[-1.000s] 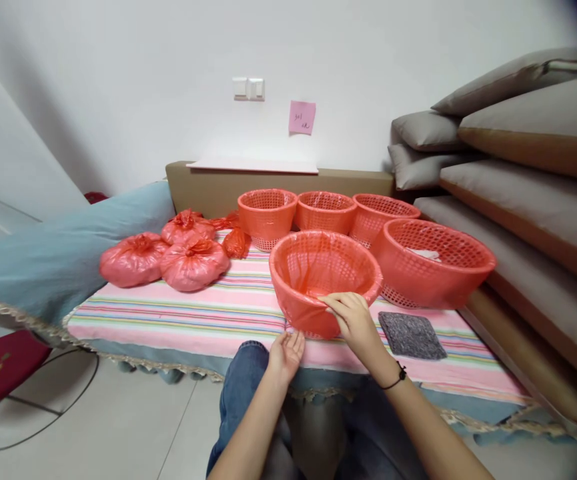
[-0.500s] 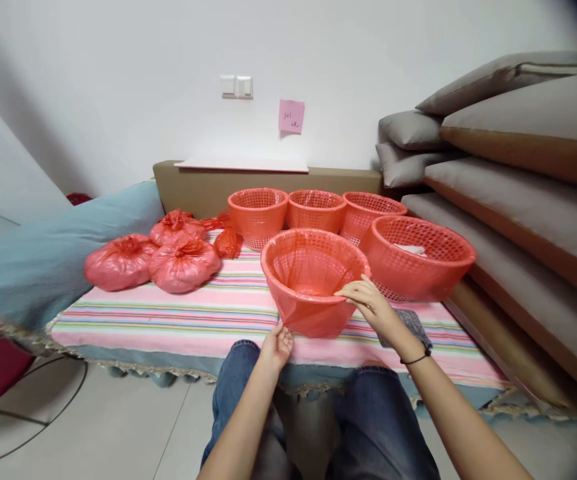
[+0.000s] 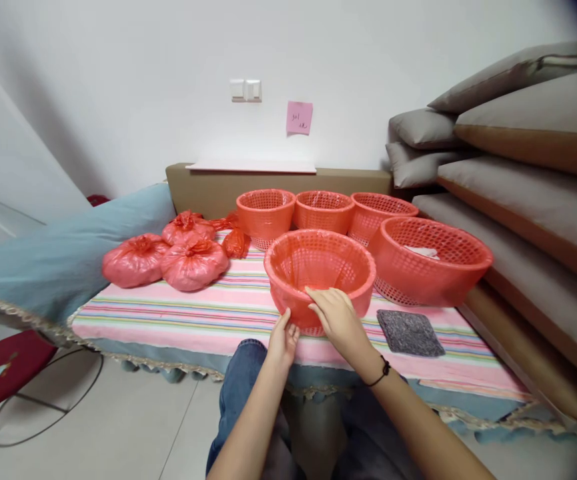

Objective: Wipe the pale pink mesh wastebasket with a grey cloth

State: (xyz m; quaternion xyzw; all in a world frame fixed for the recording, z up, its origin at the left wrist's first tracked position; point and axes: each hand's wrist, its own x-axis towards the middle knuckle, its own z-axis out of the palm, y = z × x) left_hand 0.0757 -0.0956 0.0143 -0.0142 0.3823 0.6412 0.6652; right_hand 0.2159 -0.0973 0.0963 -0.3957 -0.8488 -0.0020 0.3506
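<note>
A red plastic basket (image 3: 365,275) lined with a thin red plastic bag (image 3: 313,260) stands upright in front of me, the bag folded over its rim. Low at the basket's front left, my left hand (image 3: 284,340) is closed, thumb and fingertips at the bag's edge. My right hand (image 3: 335,320) grips the front rim, fingers curled over it and the bag, their tips partly hidden. To the right of this hand lies a grey folded cloth (image 3: 410,333).
Several similar baskets (image 3: 266,220) stand behind; the right one (image 3: 433,280) holds something white. Tied red bags (image 3: 194,264) lie at left on the striped cover (image 3: 178,320). Stacked grey cushions (image 3: 523,173) rise at right. A dark red stool (image 3: 8,370) stands at lower left.
My right hand has moved left along the front rim. The bag's stretched front edge now sits closer to the basket. The view has shifted slightly, and the grey cloth is uncovered.
</note>
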